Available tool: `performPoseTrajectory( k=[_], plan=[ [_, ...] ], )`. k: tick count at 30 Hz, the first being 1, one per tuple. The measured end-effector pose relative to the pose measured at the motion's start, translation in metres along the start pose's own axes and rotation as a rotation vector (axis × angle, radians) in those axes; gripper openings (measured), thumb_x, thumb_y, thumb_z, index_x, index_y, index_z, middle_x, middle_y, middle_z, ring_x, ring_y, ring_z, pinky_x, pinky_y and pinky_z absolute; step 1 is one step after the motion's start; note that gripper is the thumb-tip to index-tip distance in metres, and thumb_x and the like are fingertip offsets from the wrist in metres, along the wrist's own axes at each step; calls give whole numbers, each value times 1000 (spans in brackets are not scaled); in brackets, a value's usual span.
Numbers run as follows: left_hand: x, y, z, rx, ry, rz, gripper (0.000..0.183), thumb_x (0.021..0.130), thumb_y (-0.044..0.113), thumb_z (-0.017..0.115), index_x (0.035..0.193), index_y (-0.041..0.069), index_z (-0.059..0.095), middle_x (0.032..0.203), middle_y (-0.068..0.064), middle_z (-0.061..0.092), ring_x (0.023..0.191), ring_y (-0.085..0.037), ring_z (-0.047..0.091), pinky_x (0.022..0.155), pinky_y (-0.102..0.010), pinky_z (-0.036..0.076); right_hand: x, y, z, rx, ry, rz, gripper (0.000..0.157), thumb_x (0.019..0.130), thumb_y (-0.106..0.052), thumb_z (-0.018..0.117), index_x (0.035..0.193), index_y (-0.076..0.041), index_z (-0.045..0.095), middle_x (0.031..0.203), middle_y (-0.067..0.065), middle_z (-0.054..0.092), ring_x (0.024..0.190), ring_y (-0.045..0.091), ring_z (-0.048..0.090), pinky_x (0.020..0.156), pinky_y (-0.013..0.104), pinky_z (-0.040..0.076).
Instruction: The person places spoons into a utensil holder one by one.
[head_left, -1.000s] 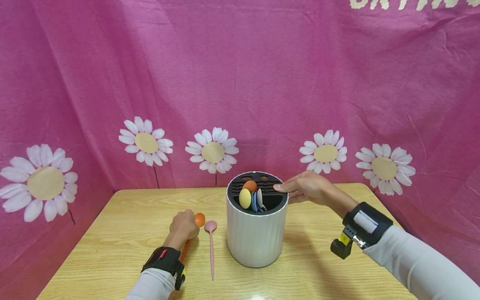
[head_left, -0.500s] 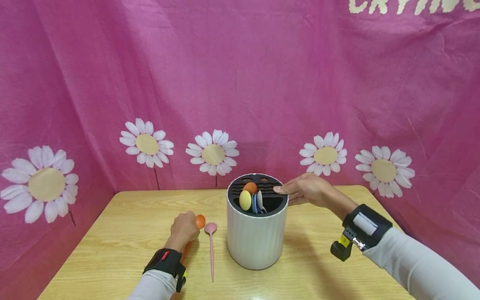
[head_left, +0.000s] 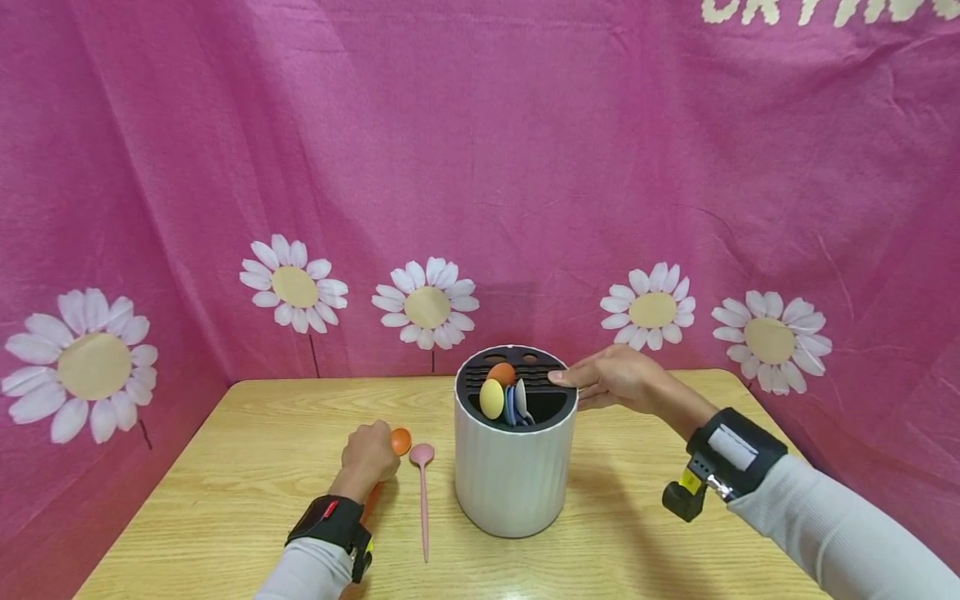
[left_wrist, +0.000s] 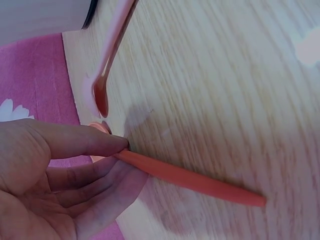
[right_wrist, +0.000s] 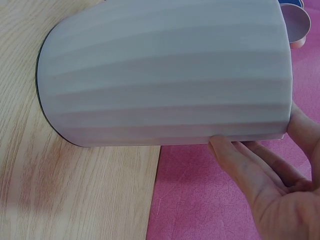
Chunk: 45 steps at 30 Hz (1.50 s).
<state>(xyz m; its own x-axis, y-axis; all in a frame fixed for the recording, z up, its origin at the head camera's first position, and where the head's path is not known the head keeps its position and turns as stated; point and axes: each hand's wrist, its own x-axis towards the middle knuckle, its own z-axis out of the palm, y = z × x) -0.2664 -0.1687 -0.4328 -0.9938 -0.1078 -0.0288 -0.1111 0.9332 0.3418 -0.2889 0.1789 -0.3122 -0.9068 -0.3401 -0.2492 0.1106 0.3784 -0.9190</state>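
Observation:
My left hand (head_left: 370, 456) pinches an orange spoon (left_wrist: 200, 182) between thumb and fingers, low over the table; its bowl shows past the knuckles in the head view. Just right of it lies a pink spoon (head_left: 422, 454), bowl away from me. A white ribbed utensil holder (head_left: 513, 483) with a black slotted top stands upright at centre. With the thumb over the rim and the fingers along the outer side, my right hand (head_left: 617, 379) grips the holder. In its front opening stand a yellow spoon (head_left: 492, 399), an orange-brown spoon (head_left: 501, 375) and several blue and pale ones.
The light wooden table (head_left: 247, 467) ends at a pink cloth backdrop (head_left: 480, 167) printed with white daisies. A front part of the holder's opening (head_left: 546, 406), right of the spoons, shows dark.
Both hands keep their places and holds, the left on the orange spoon and the right on the utensil holder. Only a slight shift of the head view shows.

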Motion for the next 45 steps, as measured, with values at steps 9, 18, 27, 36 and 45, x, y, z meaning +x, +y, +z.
performPoseTrajectory(
  k=[9, 18, 27, 36, 45],
  plan=[
    [0, -7, -8, -21, -29, 19, 9, 79, 0, 68, 78, 1, 59, 75, -10, 56, 69, -26, 54, 54, -34, 44, 0, 0, 0, -2, -3, -2, 50, 93, -25, 75, 126, 11, 65, 115, 15, 74, 102, 26, 74, 94, 43, 59],
    [4, -4, -27, -47, 1, 69, 40, 80, 20, 80, 60, 11, 46, 65, -2, 43, 62, -20, 46, 49, -28, 34, 0, 0, 0, -15, -1, -4, 51, 93, -27, 75, 126, 10, 65, 120, 18, 72, 107, 30, 73, 95, 44, 59],
    [2, 7, -52, -86, 3, 169, 41, 68, -7, 61, 46, 17, 35, 46, 8, 31, 45, -9, 34, 43, -19, 25, 0, 1, -1, 5, -10, -11, 50, 93, -25, 75, 126, 12, 64, 117, 17, 73, 101, 25, 74, 94, 43, 59],
    [-2, 23, -78, -208, -4, 233, 22, 76, -5, 64, 58, 8, 60, 49, 0, 56, 43, -11, 56, 44, -21, 39, 1, 2, 0, 13, -16, -11, 50, 94, -24, 74, 126, 12, 64, 117, 17, 73, 101, 24, 74, 94, 43, 59],
    [-9, 47, -101, -242, 2, 292, 12, 79, 2, 76, 71, 6, 68, 59, -1, 62, 50, -12, 59, 47, -23, 45, -1, 0, 0, -3, -5, -3, 53, 93, -27, 75, 128, 12, 64, 124, 20, 70, 106, 28, 73, 95, 44, 59]
  ],
)
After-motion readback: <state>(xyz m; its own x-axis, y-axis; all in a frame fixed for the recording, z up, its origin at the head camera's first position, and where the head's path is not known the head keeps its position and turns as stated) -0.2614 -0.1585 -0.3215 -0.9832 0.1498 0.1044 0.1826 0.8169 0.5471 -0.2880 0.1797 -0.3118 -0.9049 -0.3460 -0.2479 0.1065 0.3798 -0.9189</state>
